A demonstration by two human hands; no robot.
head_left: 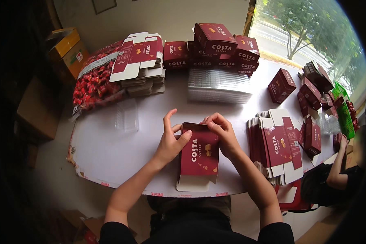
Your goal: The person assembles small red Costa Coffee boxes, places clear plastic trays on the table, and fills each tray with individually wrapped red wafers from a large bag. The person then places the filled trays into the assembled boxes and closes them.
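Note:
A dark red folding carton (199,158) lies in front of me on the table, its printed panel facing up. Its pale end flap is spread open toward the near table edge. My left hand (173,143) grips the carton's far left side, thumb on the printed panel and index finger raised. At the far right corner, my right hand (224,133) pinches the top edge between thumb and fingers. The carton's inside and the fingertips behind its far edge are hidden.
Flattened cartons are stacked to the right (278,146) and far left (140,59). Clear plastic trays (219,86) sit before assembled boxes (215,38). A clear tray (127,116) lies near a bag of red-wrapped pieces (95,81). Another person's arm (338,168) reaches in at right.

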